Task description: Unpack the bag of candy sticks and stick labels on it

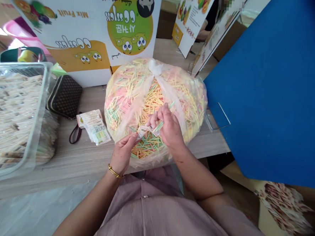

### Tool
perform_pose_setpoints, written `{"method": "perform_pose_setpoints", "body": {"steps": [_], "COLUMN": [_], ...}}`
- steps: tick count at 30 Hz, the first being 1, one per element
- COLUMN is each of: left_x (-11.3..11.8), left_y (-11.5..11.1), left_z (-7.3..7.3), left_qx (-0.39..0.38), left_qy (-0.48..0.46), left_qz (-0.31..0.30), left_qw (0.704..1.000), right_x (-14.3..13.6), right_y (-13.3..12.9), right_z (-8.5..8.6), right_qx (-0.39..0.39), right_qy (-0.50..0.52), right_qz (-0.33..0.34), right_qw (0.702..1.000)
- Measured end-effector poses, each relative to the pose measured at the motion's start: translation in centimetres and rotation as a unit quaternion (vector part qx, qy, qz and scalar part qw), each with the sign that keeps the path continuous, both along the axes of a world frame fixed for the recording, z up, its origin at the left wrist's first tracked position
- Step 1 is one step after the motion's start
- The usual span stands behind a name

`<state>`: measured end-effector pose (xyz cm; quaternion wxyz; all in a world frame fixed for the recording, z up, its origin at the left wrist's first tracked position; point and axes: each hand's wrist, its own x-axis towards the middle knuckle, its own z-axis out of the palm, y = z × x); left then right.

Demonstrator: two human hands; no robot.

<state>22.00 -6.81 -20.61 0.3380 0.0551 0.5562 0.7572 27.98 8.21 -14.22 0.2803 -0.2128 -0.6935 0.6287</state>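
Observation:
A large clear plastic bag (196, 95) full of thin pastel candy sticks (154, 100) stands on the table in front of me, its top knotted and its front torn open. My left hand (125, 146) pinches the edge of a small printed packet (143, 131) over the opening. Close beside it, my right hand (169, 127) has its fingers curled round a few green candy sticks, whose ends poke out above and below the fingers. The packet's far end lies by the right fingertips; whether they touch it I cannot tell.
Several flat printed packets (95, 126) lie left of the bag, near a dark patterned pouch (65, 96). A clear tub (34, 124) of filled packets stands far left. Printed cartons (85, 31) rise behind, a blue panel (276, 93) at right. More packets (285, 207) lie lower right.

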Motion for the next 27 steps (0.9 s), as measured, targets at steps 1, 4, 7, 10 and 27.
{"method": "perform_pose_setpoints", "body": {"steps": [1, 4, 7, 10, 27], "left_x": [0.0, 0.1, 0.0, -0.1, -0.2], "left_y": [-0.1, -0.3, -0.4, -0.3, 0.1], "left_z": [-0.1, -0.4, -0.3, 0.1, 1.6], "left_qx": [-0.008, -0.028, -0.027, -0.013, 0.020], "left_qy": [0.010, 0.041, 0.051, 0.041, -0.086], "left_qz": [-0.007, -0.022, -0.032, -0.031, -0.074], "left_qw": [1.000, 0.999, 0.998, 0.999, 0.993], "right_x": [-0.4, -1.1, -1.3, -1.1, -0.4], "right_y": [-0.1, -0.6, -1.0, -1.1, 1.1], "right_z": [0.1, 0.2, 0.1, -0.3, -0.3], "right_qx": [0.016, 0.062, 0.084, 0.073, 0.030], "right_qy": [-0.012, -0.050, -0.073, -0.073, -0.088], "right_qz": [-0.010, -0.018, 0.025, 0.106, 0.255], "right_qw": [1.000, 0.997, 0.993, 0.989, 0.963]}}
